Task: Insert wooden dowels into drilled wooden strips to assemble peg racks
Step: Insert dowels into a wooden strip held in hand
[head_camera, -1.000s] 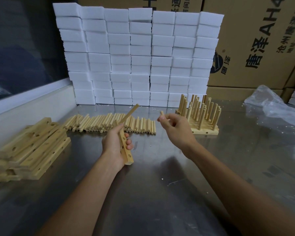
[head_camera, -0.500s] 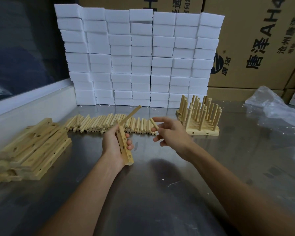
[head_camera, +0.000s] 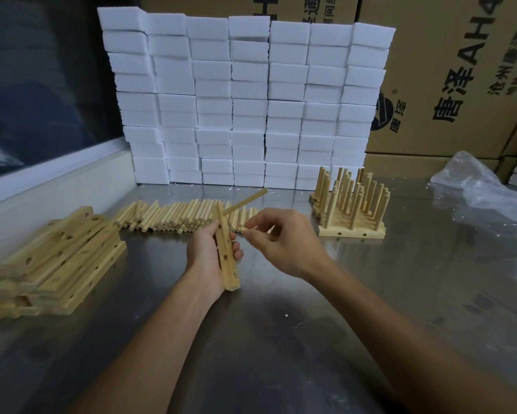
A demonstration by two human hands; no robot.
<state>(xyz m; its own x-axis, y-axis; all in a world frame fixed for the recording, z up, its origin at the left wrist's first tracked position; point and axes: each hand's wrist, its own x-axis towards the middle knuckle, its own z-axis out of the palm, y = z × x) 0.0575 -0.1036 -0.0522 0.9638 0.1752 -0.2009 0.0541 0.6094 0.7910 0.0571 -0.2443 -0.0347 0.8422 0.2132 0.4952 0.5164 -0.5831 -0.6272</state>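
The task looks only begun: finished peg racks (head_camera: 351, 215) stand far right on the tabletop (head_camera: 400, 294), the left hand (head_camera: 209, 255) grips a drilled strip (head_camera: 226, 258) with one dowel (head_camera: 245, 201) inserted, the right hand (head_camera: 284, 243) pinches a second dowel (head_camera: 245, 230) beside it, and many loose dowels (head_camera: 173, 216) and stacked strips (head_camera: 57, 258) remain.

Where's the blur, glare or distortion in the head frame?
Head view: stack of drilled strips at the left edge is smeared; steel table carries soft glare and reflections; wide-angle bends the cartons outward; both hands' centre stays sharp.
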